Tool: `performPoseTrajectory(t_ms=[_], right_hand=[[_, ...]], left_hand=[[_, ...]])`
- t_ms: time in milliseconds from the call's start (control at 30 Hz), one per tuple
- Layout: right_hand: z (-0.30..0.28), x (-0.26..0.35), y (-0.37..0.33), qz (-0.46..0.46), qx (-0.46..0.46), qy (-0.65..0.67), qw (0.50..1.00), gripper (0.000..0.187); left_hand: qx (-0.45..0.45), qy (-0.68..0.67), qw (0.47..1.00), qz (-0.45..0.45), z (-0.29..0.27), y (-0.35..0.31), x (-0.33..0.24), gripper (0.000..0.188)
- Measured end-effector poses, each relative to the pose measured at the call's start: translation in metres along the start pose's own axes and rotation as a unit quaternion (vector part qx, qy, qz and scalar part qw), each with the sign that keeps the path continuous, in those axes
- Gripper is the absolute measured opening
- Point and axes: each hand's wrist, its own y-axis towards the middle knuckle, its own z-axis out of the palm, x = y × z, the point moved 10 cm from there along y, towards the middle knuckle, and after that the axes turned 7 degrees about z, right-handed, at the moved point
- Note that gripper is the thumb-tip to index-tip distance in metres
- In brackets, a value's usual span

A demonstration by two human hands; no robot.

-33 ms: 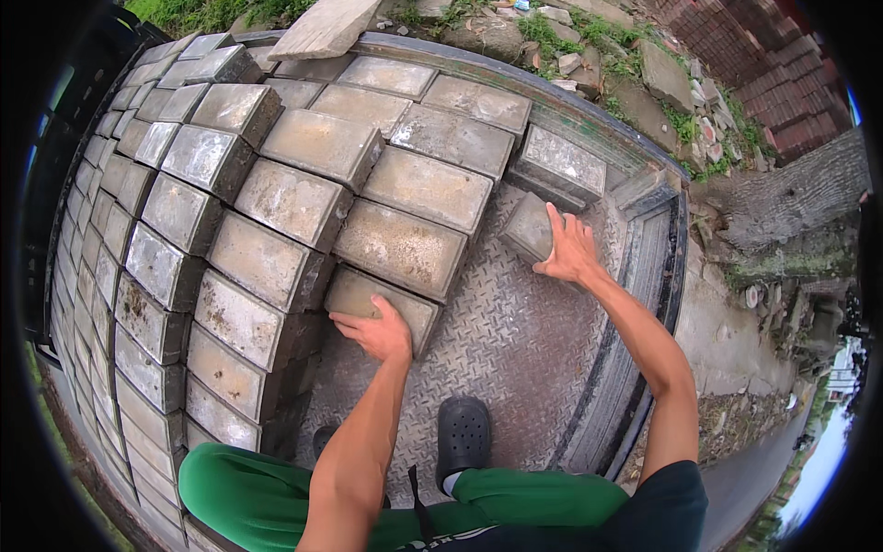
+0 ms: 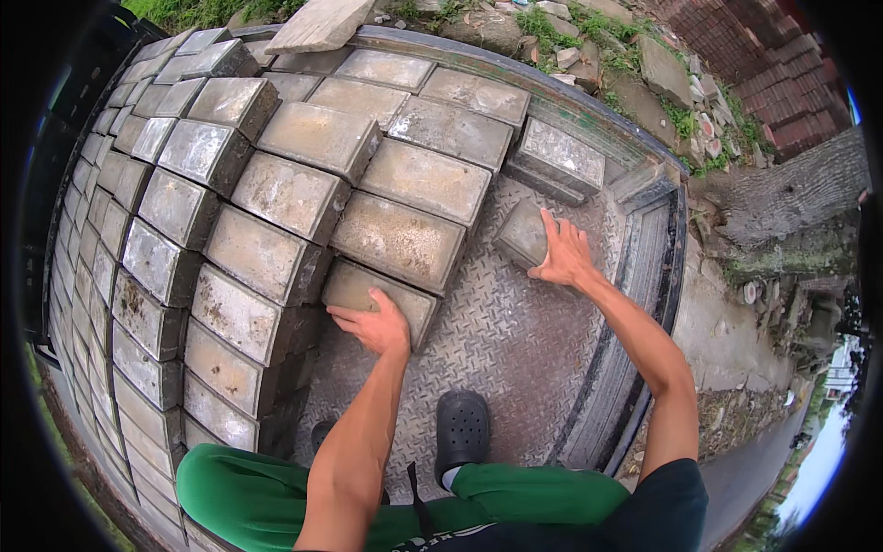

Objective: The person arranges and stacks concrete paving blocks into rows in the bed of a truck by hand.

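My right hand (image 2: 563,253) spans the end of a grey concrete paving block (image 2: 522,230), thumb on the near side and fingers on the far side. That block is low over the metal tread-plate floor; I cannot tell whether it touches it. My left hand (image 2: 375,324) lies on the near end of another paving block (image 2: 354,287), its thumb apart and its fingers stretched toward the left. This second block sits at the near end of a row, beside a stained block (image 2: 400,241). The undersides of both blocks are hidden.
Tall stacked rows of blocks (image 2: 235,313) fill the left side. Another block (image 2: 561,152) stands in the far right corner by the metal side rail (image 2: 644,267). A wooden board (image 2: 317,26) lies across the far edge. My dark clog (image 2: 463,428) is on the floor.
The block in my right hand has shifted slightly left and nearer to me, its end turning a little. My left hand stays on its block.
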Motion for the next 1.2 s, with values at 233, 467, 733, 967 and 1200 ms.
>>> performPoseTrajectory(t_ms=[233,467,733,967,1200], right_hand=[[0.080,0.031,-0.086,0.031,0.089,0.012,0.995,0.120],[0.093,0.047,-0.104,-0.012,-0.004,-0.028,1.000,0.127],[0.098,0.001,-0.132,0.042,0.083,-0.065,0.994,0.140],[0.104,0.002,-0.132,0.039,0.096,-0.071,0.992,0.134],[0.091,0.013,-0.123,0.057,0.062,-0.014,0.996,0.133]], left_hand=[[0.010,-0.008,1.000,-0.014,-0.001,0.000,-0.005,0.100],[-0.052,-0.058,0.995,0.070,-0.004,0.015,0.023,0.095],[0.177,-0.356,0.891,-0.219,-0.027,-0.021,0.115,0.043],[0.399,-0.717,0.444,-0.360,0.005,-0.065,0.059,0.034],[0.440,-0.771,0.339,-0.312,-0.058,-0.089,-0.024,0.069]])
